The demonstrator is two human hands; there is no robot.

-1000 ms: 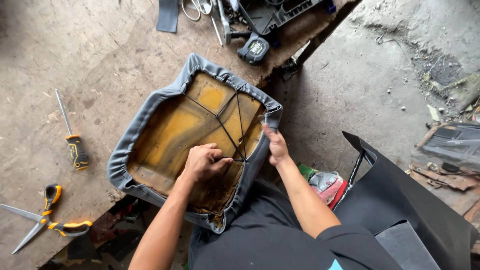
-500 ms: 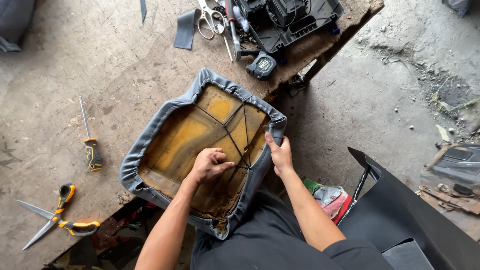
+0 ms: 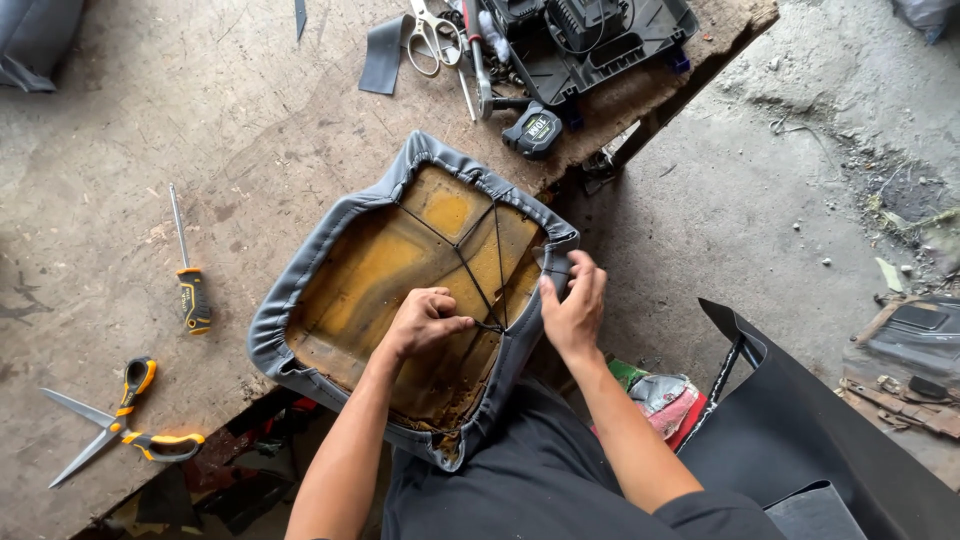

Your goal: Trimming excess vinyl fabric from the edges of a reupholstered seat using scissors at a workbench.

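Observation:
An upturned seat cushion [image 3: 390,260] with yellow foam underside and a grey cover wrapped around its rim lies on the worn wooden bench [image 3: 150,130]. Thin dark cords [image 3: 470,262] cross over the foam. My left hand [image 3: 425,320] is closed over the foam, pinching the cords where they meet. My right hand [image 3: 572,305] grips the grey cover's edge [image 3: 555,262] at the cushion's right rim, fingers curled over it.
A yellow-handled screwdriver [image 3: 188,278] and orange-handled scissors [image 3: 120,425] lie left of the cushion. At the bench's far edge sit silver scissors [image 3: 432,30], a black tool case [image 3: 590,40] and a tape measure [image 3: 534,130]. Concrete floor and black sheet material [image 3: 800,430] lie to the right.
My view has shifted, so the cushion sits lower and more central. My right hand has moved from the rim's side onto the cover's edge. My left hand stays pinched on the cords.

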